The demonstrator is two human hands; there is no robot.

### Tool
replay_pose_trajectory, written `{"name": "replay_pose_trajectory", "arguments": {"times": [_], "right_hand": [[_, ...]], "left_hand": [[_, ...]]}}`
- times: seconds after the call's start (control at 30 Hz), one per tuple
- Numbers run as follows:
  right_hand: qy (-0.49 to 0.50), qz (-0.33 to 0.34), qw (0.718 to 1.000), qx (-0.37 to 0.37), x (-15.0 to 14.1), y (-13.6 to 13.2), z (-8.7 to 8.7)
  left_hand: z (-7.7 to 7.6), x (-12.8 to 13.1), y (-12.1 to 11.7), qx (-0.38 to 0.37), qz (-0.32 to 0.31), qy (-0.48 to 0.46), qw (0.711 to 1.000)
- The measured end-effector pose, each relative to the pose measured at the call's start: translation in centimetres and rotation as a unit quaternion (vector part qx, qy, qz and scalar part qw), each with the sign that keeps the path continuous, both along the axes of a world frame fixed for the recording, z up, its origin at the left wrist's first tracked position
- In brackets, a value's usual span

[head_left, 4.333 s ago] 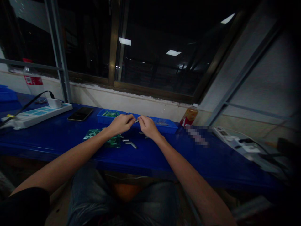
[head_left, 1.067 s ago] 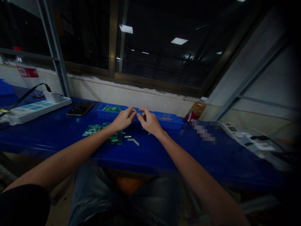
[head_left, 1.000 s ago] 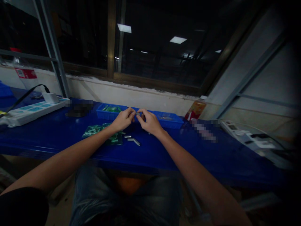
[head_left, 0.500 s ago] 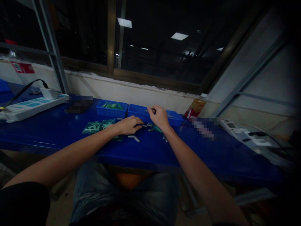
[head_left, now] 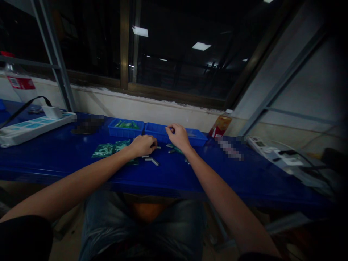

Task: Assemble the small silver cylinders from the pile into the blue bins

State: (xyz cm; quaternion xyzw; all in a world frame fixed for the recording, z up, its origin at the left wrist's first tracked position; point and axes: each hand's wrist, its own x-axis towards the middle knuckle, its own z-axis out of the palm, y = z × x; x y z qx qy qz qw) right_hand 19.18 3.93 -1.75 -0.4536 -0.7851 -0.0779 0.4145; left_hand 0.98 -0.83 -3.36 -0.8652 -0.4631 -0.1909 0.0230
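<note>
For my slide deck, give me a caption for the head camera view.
Left hand rests among small metal cylinders on blue bench; right hand reaches over blue tray.

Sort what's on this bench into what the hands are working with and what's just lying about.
In use:
left hand on the metal pins
right hand at the right blue tray
left blue tray
green bags

Lying about:
power strip
orange pack
second strip

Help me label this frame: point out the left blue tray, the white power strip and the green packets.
left blue tray (head_left: 119, 132), head view, front wall.
white power strip (head_left: 29, 125), head view, top face.
green packets (head_left: 104, 149), head view, left packet's middle.
</note>
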Motion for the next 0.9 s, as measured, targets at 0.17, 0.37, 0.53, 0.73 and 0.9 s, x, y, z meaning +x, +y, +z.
{"name": "replay_pose_trajectory", "arguments": {"times": [0.17,0.37,0.53,0.73,0.9], "right_hand": [[-0.027,0.096,0.994,-0.038,-1.1,-1.6,0.6],[-0.087,0.157,0.982,-0.064,-1.6,-2.2,0.3],[-0.102,0.153,0.981,-0.062,-1.3,-2.3,0.4],[-0.106,0.153,0.981,-0.061,-1.4,-2.4,0.4],[-0.101,0.141,0.983,-0.056,-1.6,-2.1,0.3]], "left_hand": [[0.9,-0.5,0.1,-0.007,0.049,-0.032,0.998],[1.7,-1.1,0.5,0.025,0.056,-0.096,0.994],[1.6,-1.1,0.7,0.041,0.064,-0.102,0.992],[1.4,-1.1,0.6,0.035,0.041,-0.113,0.992],[1.3,-0.9,0.4,0.037,-0.030,-0.168,0.985]]}}
